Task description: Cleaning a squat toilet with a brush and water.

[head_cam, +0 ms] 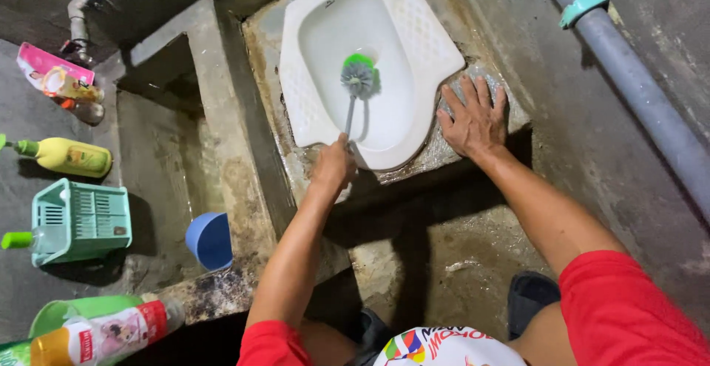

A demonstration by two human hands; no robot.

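Note:
A white squat toilet pan (421, 41) is set into a raised concrete step. My left hand (333, 165) grips the thin handle of a toilet brush (359, 78), whose grey bristles and green head sit down in the bowl. My right hand (473, 118) lies flat with fingers spread on the wet concrete just right of the pan's rim, holding nothing.
A concrete water trough (214, 114) runs along the left, with a blue scoop (209, 240) beside it. On the left ledge stand a yellow bottle (70, 157), a teal basket (81, 222) and a red-labelled bottle (103, 333). A grey pipe (636, 78) crosses the right wall.

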